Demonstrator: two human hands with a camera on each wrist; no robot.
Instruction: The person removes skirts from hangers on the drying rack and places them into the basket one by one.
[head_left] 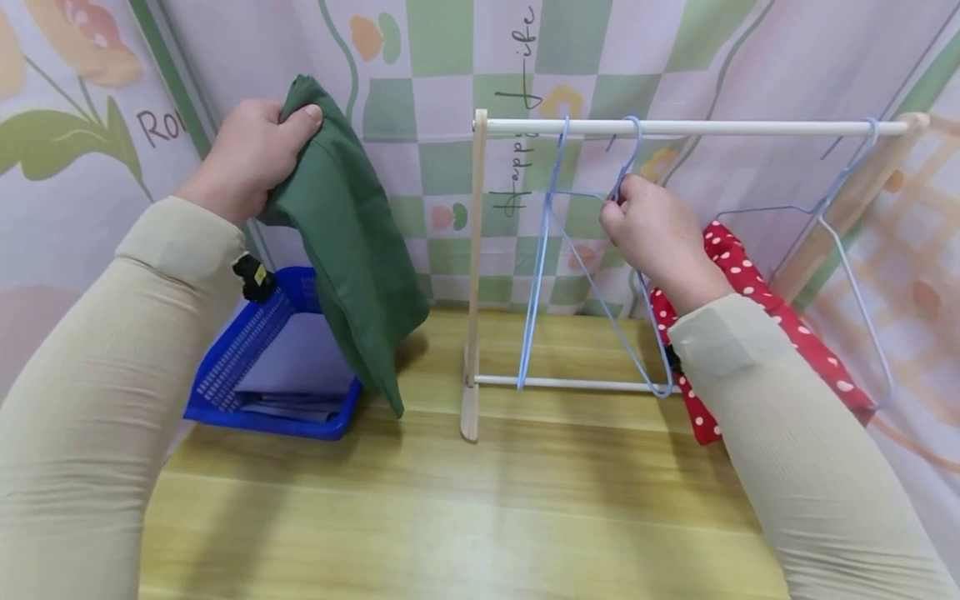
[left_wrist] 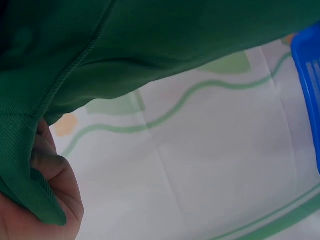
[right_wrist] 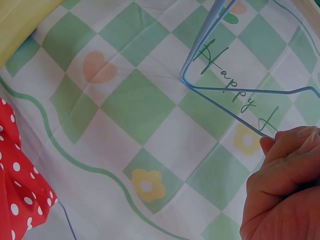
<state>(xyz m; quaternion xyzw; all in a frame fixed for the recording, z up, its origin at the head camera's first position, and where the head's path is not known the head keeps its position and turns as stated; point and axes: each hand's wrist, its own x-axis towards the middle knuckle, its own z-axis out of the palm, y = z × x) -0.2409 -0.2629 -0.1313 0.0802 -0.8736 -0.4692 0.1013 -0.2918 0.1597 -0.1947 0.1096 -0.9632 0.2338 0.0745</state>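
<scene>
My left hand [head_left: 258,154] grips a green folded cloth [head_left: 341,217] at its top end, with the thumb over the front. The cloth hangs down beside a blue basket. In the left wrist view, the curled fingers [left_wrist: 60,185] are partly covered by the green fabric. My right hand [head_left: 656,233] pinches a light-blue wire hanger [head_left: 636,146] just below its hook, which is over the white rail [head_left: 697,127]. Left of it, another blue hanger [head_left: 534,292] hangs from the same rail. The right wrist view shows the right hand [right_wrist: 287,185] against the hanger wire.
A red polka-dot cloth [head_left: 795,325] hangs over a blue hanger [head_left: 855,275] at the rack's right. The blue basket [head_left: 217,375] on the wooden table [head_left: 450,517] holds folded greyish-purple cloth [head_left: 300,358]. The rack's wooden post [head_left: 477,250] stands between basket and hangers. A patterned curtain hangs behind.
</scene>
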